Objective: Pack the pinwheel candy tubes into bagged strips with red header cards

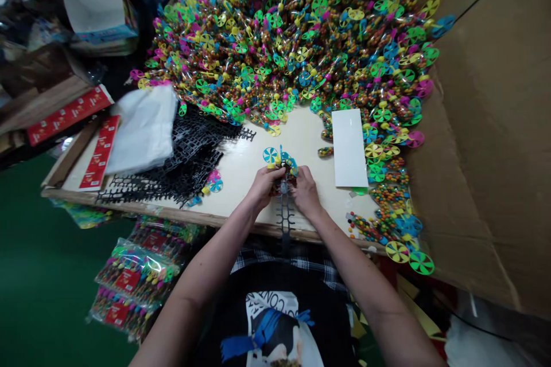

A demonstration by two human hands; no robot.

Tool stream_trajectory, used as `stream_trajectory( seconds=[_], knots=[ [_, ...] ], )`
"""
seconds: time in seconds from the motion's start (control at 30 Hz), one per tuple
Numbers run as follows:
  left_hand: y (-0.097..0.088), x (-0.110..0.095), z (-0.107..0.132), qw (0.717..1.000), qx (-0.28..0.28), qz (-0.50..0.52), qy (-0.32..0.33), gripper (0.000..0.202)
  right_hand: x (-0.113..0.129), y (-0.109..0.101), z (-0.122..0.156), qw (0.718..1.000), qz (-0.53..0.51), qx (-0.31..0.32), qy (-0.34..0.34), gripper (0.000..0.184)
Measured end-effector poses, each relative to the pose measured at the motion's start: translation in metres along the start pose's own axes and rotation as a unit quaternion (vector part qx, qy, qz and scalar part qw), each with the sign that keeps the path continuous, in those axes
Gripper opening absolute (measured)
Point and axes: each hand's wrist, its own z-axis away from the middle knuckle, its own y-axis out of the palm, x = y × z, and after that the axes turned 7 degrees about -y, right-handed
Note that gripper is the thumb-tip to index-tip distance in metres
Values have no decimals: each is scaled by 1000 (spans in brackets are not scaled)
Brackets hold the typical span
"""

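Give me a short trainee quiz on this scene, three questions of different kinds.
1. True or false: the left hand and right hand meet over the black plastic lattice strip.
2. Which lies nearer the right hand: A, the white card, or B, the red printed cards?
3. Fill in: the big heap is topped with coloured ___.

Key: 1 true; 2 A; 3 pinwheels.

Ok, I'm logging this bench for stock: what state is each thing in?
Left hand: closed on colourful pinwheel candy tubes.
Right hand: closed on the same tubes.
Black plastic lattice strip: hanging over table edge.
Loose pinwheel candy tubes: heaped.
White rectangular card: lying flat.
Red printed cards: lying flat.
Bagged candy packs: lying on green floor.
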Motion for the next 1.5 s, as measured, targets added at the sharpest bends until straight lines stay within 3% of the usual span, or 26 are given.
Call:
stream_trajectory(
  seconds=[0.27, 0.4, 0.57, 0.67, 0.87, 1.1, 1.3, 1.4, 1.5],
  knots=[
    [10, 9, 0, 1000, 8, -2, 23, 29, -1, 2, 4, 996, 88, -16, 11, 20],
    [3, 9, -4, 998, 24, -34, 39, 33, -1, 2, 5, 997, 77, -8, 6, 20],
    [-17, 6, 0, 981, -7, -93, 168, 30, 5, 0, 1, 998, 49, -36, 15, 12],
    [-23, 12, 3, 974, 4, -99, 203, 27, 6, -1, 0, 997, 44, -54, 29, 12],
    [-21, 25, -9, 972, 65, -14, 223, 32, 4, 0, 1, 996, 51, -66, 25, 16],
    [-10, 28, -21, 969, 100, 57, 217, 32, 7, -2, 1, 997, 46, -55, 35, 19],
    [-2, 34, -24, 962, 20, 87, 260, 27, 9, -1, 0, 998, 37, -46, 37, 18],
    [2, 36, -20, 958, 24, 124, 256, 25, 9, -1, 1, 998, 19, -49, 40, 23],
    [6, 39, -16, 943, 21, 160, 293, 26, 11, -2, 1, 997, 2, -65, 46, 25]
  ],
)
